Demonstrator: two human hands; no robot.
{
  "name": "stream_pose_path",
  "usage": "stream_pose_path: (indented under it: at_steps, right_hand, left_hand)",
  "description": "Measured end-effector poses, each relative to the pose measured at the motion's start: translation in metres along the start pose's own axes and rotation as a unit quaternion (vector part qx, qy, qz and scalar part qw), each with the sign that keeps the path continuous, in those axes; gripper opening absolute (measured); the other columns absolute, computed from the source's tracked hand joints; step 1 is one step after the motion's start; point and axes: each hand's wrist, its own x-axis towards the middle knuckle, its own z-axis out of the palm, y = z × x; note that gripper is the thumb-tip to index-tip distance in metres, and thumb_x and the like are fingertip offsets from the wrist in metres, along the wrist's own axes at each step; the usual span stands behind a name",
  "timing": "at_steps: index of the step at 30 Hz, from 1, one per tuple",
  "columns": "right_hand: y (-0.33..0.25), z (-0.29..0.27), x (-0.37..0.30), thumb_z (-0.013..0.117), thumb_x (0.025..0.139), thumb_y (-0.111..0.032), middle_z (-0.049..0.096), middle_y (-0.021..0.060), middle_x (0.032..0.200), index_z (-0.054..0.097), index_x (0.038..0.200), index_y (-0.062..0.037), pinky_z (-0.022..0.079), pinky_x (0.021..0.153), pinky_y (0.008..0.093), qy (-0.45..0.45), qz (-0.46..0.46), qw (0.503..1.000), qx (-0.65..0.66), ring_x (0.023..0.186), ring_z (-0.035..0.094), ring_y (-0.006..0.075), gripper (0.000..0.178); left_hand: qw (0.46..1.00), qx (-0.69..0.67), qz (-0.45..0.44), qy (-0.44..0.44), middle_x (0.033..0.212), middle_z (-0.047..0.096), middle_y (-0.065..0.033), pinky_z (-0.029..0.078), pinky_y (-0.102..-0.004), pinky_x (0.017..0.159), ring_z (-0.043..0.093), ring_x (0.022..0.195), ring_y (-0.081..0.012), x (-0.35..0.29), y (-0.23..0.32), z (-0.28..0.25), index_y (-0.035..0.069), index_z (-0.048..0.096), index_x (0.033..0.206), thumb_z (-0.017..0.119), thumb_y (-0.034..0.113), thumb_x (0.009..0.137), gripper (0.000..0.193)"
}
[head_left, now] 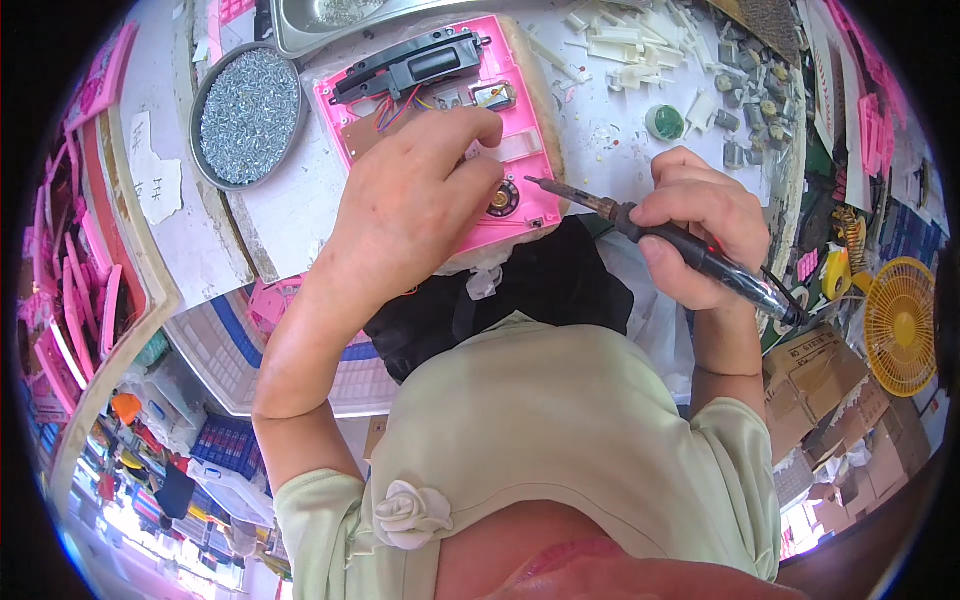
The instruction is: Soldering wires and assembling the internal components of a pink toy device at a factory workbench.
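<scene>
In my right hand [705, 225] is a soldering iron [625, 218], gripped by its dark handle. Its tip points left and stops just short of a round part with a brass-coloured centre [502, 198]. That part sits in an open pink plastic housing [540, 125] on a pale pad. My left hand [425, 185] lies over the housing with its fingers curled closed; whatever they pinch is hidden beneath them. Beyond the left hand, thin coloured wires run between a brown board [372, 132] and a black module [435, 65]. A small silvery motor-like part [495, 95] is beside the module.
A round grey bowl [196, 125] of small screws stands at the left, by a metal tray [292, 42]. Right of the housing are a small green pot [664, 122], white plastic pieces [640, 45] and several grey parts [745, 100]. A yellow fan [900, 325] is far right.
</scene>
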Motion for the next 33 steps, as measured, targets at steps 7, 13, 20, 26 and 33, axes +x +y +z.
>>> stream_pose_path:
  at_steps: [7,13,20,26,33]
  right_hand:
    - [0.0,-0.003,0.001,0.074,0.072,-0.001,0.069,0.0082,0.074,0.068,0.1,-0.0012,0.046,0.059,0.0352,-0.008,-0.015,1.0,-0.01,0.053,0.054,0.0226,0.028]
    - [0.001,-0.001,0.0,0.074,0.073,-0.001,0.069,0.0085,0.073,0.068,0.099,-0.0015,0.046,0.057,0.0352,-0.003,-0.009,1.0,0.0,0.053,0.053,0.0231,0.027]
    - [0.0,0.0,-0.002,0.077,0.074,-0.003,0.065,0.0091,0.071,0.07,0.101,-0.0012,0.046,0.059,0.0356,0.008,-0.002,1.0,-0.004,0.056,0.054,0.0245,0.028]
    - [-0.015,0.026,-0.002,0.084,0.077,-0.006,0.068,0.0122,0.086,0.069,0.12,-0.0011,0.051,0.083,0.0419,0.02,0.078,0.994,-0.075,0.079,0.064,0.0281,0.045]
    - [0.0,0.08,-0.011,0.08,0.082,0.002,0.075,0.0167,0.104,0.062,0.131,-0.0007,0.05,0.104,0.0505,0.066,0.016,0.987,-0.146,0.09,0.071,0.0294,0.052]
  left_hand:
    - [1.0,0.028,0.006,-0.008,0.111,0.065,-0.0094,0.056,-0.0365,0.071,0.068,0.089,-0.0252,-0.005,-0.001,-0.004,0.003,0.069,0.094,0.08,0.0,0.072,0.025]
    - [0.999,-0.03,-0.017,0.018,0.111,0.065,-0.0099,0.055,-0.0351,0.07,0.065,0.085,-0.0234,-0.004,-0.001,-0.002,0.003,0.073,0.094,0.081,-0.001,0.073,0.023]
    - [0.998,-0.051,-0.019,0.018,0.109,0.064,-0.01,0.053,-0.0342,0.07,0.063,0.082,-0.0225,-0.002,-0.002,0.001,0.003,0.073,0.094,0.082,-0.001,0.073,0.023]
    - [0.998,-0.04,-0.006,0.043,0.111,0.066,-0.0103,0.054,-0.039,0.071,0.065,0.085,-0.0273,-0.004,-0.004,0.003,0.004,0.068,0.091,0.079,0.005,0.076,0.018]
    - [0.998,-0.048,-0.018,0.043,0.11,0.065,-0.0102,0.055,-0.0393,0.072,0.066,0.087,-0.0279,-0.006,-0.003,0.003,0.004,0.068,0.092,0.078,0.006,0.077,0.018]
